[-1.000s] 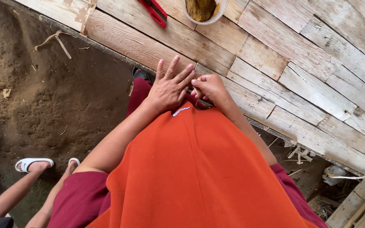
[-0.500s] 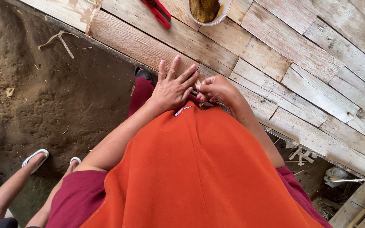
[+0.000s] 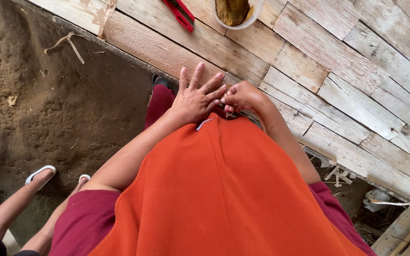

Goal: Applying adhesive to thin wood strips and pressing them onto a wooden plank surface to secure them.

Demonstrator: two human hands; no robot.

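Observation:
My left hand (image 3: 193, 97) lies with fingers spread over the hem of the orange garment (image 3: 214, 189) I wear, at the edge of a worn plank platform (image 3: 319, 71). Its fingertips touch my right hand (image 3: 243, 97), whose fingers are curled and pinched together against the left fingertips. Whatever the right fingers pinch is too small to make out. A small white tag (image 3: 204, 123) shows on the garment just below the left hand.
A red-handled tool (image 3: 180, 13) and a white bowl of brown powder (image 3: 236, 12) sit on the planks at the top. Bare dirt ground (image 3: 48, 104) lies left. Another person's legs in white sandals (image 3: 39, 174) stand at lower left. Scrap wood lies beneath the platform at right.
Both hands stay joined at the garment's hem; the left fingers have shifted slightly. The sandalled foot at lower left has lifted and moved a little.

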